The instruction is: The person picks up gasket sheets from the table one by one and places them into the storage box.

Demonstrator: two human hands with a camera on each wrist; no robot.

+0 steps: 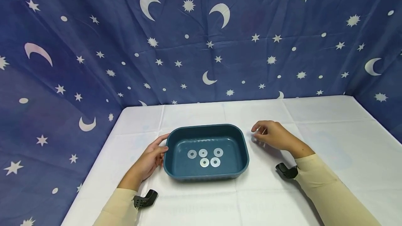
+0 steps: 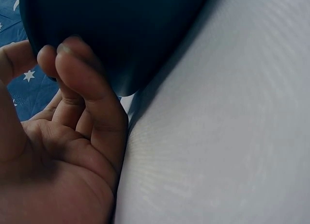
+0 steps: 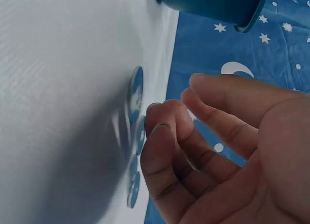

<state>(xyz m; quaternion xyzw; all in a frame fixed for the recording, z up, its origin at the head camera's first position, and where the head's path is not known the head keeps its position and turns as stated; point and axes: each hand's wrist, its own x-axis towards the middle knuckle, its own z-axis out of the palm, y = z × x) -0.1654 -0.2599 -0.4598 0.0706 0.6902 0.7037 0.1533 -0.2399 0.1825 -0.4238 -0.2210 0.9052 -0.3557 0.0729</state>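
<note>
A dark teal rectangular tub (image 1: 205, 176) stands on the white cloth, with several flat silver washers (image 1: 215, 162) lying on its floor. My left hand (image 1: 151, 159) holds the tub's left end, thumb at the rim and fingers against the outer wall. In the left wrist view, curled fingers (image 2: 92, 88) touch the underside of that wall. To the right of the tub, my right hand (image 1: 274, 136) hovers low over the cloth, fingers bent, thumb apart, holding nothing visible. Several loose washers (image 3: 136, 94) lie on the cloth beside its fingertips in the right wrist view.
A white cloth (image 1: 339, 132) covers the table. Behind it and at both sides hangs a blue curtain (image 1: 176, 23) with white moons and stars. Each wrist wears a black camera mount, on the left (image 1: 145, 198) and on the right (image 1: 286, 171).
</note>
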